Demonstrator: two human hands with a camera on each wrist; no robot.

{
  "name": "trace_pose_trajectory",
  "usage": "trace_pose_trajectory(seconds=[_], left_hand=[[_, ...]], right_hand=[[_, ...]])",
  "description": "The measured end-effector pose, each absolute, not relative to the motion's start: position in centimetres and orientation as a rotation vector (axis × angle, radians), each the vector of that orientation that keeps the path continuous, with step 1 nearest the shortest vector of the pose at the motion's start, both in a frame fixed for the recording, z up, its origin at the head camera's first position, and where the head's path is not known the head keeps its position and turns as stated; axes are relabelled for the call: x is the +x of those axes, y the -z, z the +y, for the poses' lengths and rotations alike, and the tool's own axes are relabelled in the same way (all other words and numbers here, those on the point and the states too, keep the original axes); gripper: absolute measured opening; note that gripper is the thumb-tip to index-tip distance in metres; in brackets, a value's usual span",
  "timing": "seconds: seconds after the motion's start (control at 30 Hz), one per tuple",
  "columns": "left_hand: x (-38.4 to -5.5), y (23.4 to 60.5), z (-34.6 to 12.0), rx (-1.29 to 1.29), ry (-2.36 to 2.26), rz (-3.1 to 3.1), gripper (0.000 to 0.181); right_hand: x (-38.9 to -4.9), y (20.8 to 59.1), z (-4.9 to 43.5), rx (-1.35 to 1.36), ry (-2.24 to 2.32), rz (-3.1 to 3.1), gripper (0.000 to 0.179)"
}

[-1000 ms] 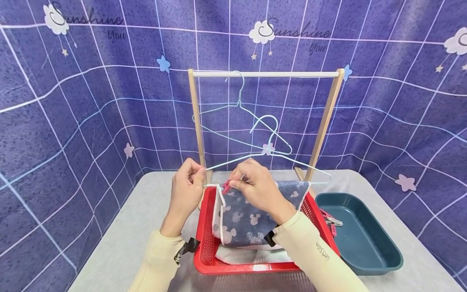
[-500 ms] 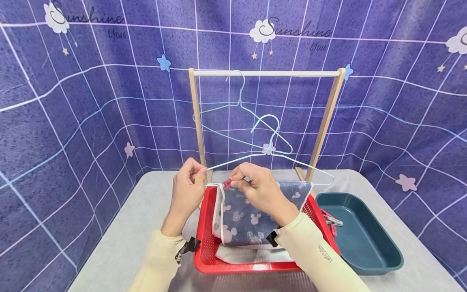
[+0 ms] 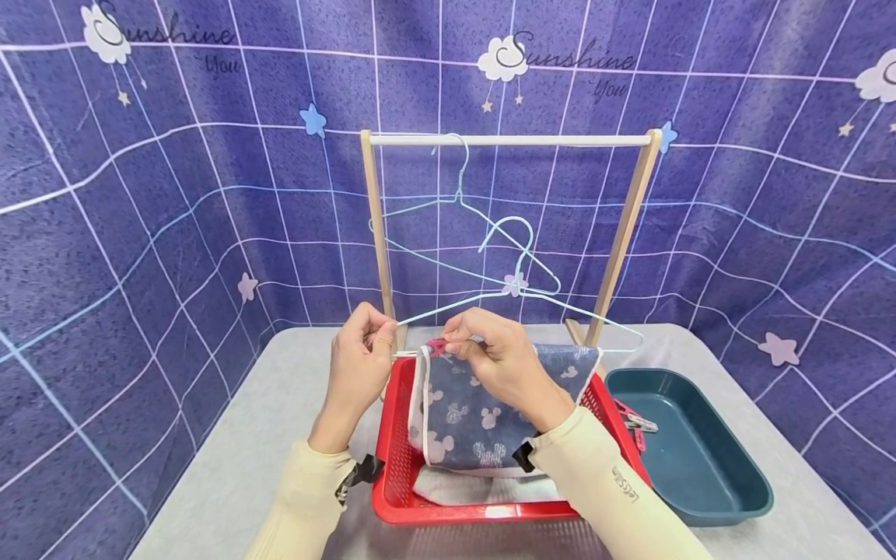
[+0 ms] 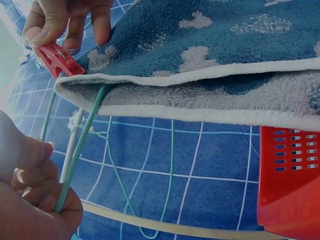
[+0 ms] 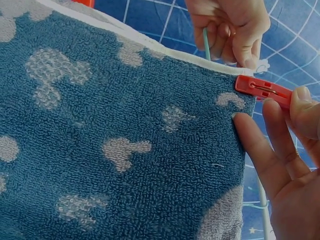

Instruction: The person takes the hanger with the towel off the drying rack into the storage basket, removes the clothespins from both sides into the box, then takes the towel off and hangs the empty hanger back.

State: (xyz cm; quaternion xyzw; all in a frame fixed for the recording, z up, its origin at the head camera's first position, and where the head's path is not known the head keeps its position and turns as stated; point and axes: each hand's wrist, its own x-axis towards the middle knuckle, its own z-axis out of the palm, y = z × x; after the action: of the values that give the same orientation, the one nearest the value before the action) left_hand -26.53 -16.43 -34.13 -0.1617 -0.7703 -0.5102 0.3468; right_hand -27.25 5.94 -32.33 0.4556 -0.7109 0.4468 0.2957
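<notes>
A blue towel (image 3: 455, 412) with pale mouse-head shapes hangs folded over the lower bar of a mint wire hanger (image 3: 476, 299). At the hanger's left end, my left hand (image 3: 360, 365) grips the wire. My right hand (image 3: 500, 358) pinches a red clothespin (image 5: 262, 88) between thumb and fingers, its jaws over the towel's folded top edge near the left corner. In the left wrist view, the hanger's bar passes inside the fold of the towel, and the clothespin (image 4: 60, 61) sits at the fold's corner.
Under the towel stands a red basket (image 3: 483, 513) holding white cloth (image 3: 455, 488). A dark teal tub (image 3: 763, 498) at the right has several clothespins (image 3: 638, 424) at its left side. Behind, a wooden rack (image 3: 623, 233) carries another mint hanger (image 3: 462, 179) on its white rod.
My right hand has raised the clothespin slightly and turned it from steeply tilted to nearly level, onto the towel's top edge. My left hand stays on the hanger.
</notes>
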Motion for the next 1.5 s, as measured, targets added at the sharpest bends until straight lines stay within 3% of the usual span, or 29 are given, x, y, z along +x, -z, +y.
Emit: trace_pose_trajectory(seconds=[0.7, 1.5], left_hand=[[-23.5, 31.2, -15.3, -0.497, 1.416, -1.992, 0.009], [-25.9, 33.3, -16.3, -0.55, 1.461, -1.941, 0.013]], right_hand=[[-27.4, 32.3, 5.6, 1.162, -1.272, -1.872, 0.018], [-27.8, 32.9, 6.0, 1.29, -1.136, -1.646, 0.022]])
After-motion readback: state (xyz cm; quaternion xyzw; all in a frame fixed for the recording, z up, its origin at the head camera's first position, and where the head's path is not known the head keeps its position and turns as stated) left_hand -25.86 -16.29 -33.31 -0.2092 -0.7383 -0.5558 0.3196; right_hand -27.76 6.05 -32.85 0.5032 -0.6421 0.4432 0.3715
